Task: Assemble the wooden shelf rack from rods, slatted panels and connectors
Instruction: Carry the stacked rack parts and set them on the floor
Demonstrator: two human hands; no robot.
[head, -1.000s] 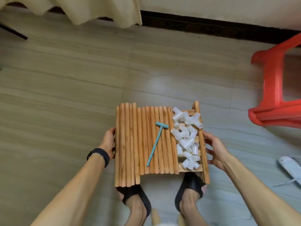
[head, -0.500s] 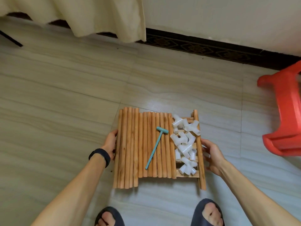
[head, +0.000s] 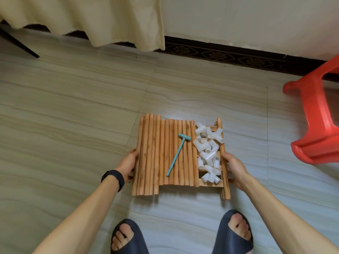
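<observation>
A stack of slatted wooden panels (head: 211,182) is held low over the tiled floor. Across its top lie several wooden rods (head: 157,153) side by side, a teal plastic mallet (head: 178,153) on them, and a heap of white plastic connectors (head: 209,153) on the right part. A single rod (head: 224,158) lies along the right edge. My left hand (head: 128,163) grips the stack's left edge, my right hand (head: 233,166) grips its right edge, fingers tucked underneath.
A red plastic stool (head: 319,125) lies tipped at the right. A cream curtain (head: 88,19) hangs at the upper left before the wall and dark skirting. A black leg (head: 18,43) slants at far left. My sandalled feet (head: 181,237) stand just behind the stack.
The loaded stack has moved forward, away from my feet, and lower toward the floor, both hands still on its edges. The view has tilted up, showing more wall.
</observation>
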